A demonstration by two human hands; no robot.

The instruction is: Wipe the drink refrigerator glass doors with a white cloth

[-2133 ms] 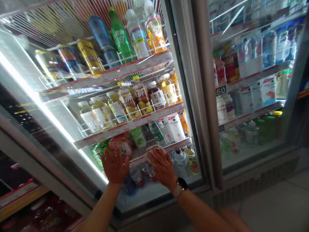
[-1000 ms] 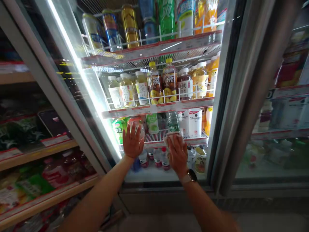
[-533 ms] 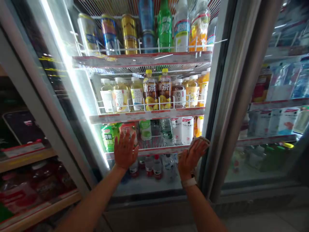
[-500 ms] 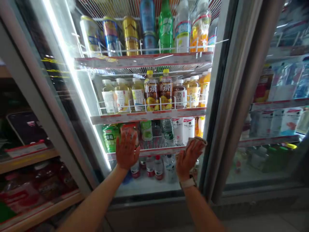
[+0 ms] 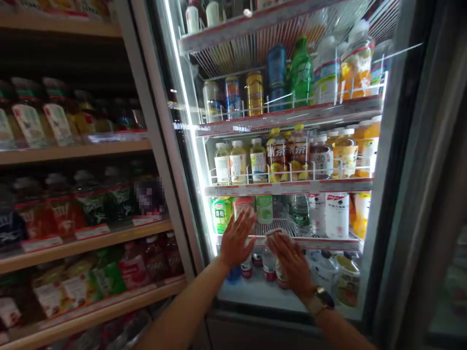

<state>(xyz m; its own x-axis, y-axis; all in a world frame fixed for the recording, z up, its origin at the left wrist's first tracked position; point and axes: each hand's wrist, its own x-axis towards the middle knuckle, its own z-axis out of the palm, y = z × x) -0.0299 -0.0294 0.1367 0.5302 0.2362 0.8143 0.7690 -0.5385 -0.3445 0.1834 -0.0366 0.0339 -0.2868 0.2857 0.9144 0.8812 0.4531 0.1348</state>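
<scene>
A closed glass door stands in front of a lit drinks cooler (image 5: 284,188). My left hand (image 5: 236,240) lies against the glass, fingers spread, in front of the green carton (image 5: 220,214) and a red pack. To its right, my right hand (image 5: 290,260) presses a light cloth (image 5: 274,234) on the glass, near the lower shelf edge. Its fingers lie over the cloth, which shows only at the fingertips. A watch (image 5: 323,297) sits on my right wrist. Behind the glass are yellow-capped tea bottles (image 5: 277,155) and a clear bottle (image 5: 299,214).
Wooden shelves (image 5: 87,238) with several rows of bottles run along the left side. The cooler's dark door frame (image 5: 397,194) rises at the right. Cans and a green bottle (image 5: 301,73) stand on an upper cooler shelf.
The view has swung left, showing more of the wooden shelves. My right hand has moved left across the glass with the cloth, closer to my left hand, which stays near the same packs.
</scene>
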